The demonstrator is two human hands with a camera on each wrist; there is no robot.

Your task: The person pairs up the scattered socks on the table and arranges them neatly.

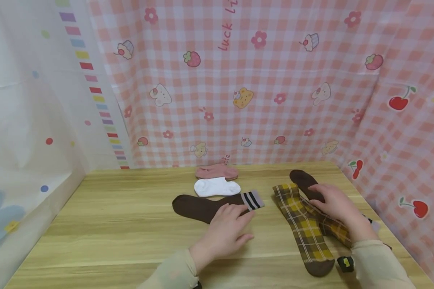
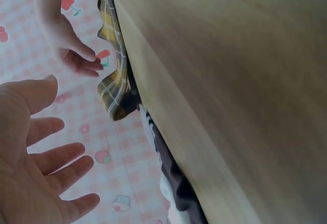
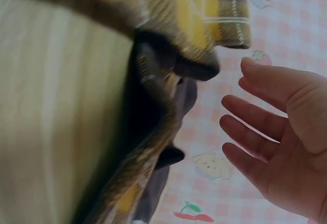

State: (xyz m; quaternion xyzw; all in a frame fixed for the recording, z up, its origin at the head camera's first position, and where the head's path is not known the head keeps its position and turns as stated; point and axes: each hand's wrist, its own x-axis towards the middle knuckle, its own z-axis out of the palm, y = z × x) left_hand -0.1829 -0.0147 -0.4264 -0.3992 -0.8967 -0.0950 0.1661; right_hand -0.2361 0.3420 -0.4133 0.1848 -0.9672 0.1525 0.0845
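My left hand (image 1: 226,230) is over the near edge of a dark brown sock (image 1: 199,206) with a grey, black-striped cuff; its fingers are spread and slightly bent, holding nothing. In the left wrist view the palm and fingers (image 2: 66,157) are plainly apart from the socks. My right hand (image 1: 332,200) hovers above a second brown sock (image 1: 304,180), which lies partly under a plaid sock (image 1: 338,228). Another yellow-and-brown plaid sock (image 1: 304,224) lies just left of it, crossing the pile. The right wrist view shows relaxed fingers (image 3: 250,117) with nothing between them.
Behind the striped sock lie a white ankle sock (image 1: 217,187) and a folded pink sock (image 1: 217,171). A small dark object with a yellow mark (image 1: 345,263) sits by the right sleeve. Patterned cloth (image 1: 238,80) hangs behind the wooden table (image 1: 112,224) and at its sides.
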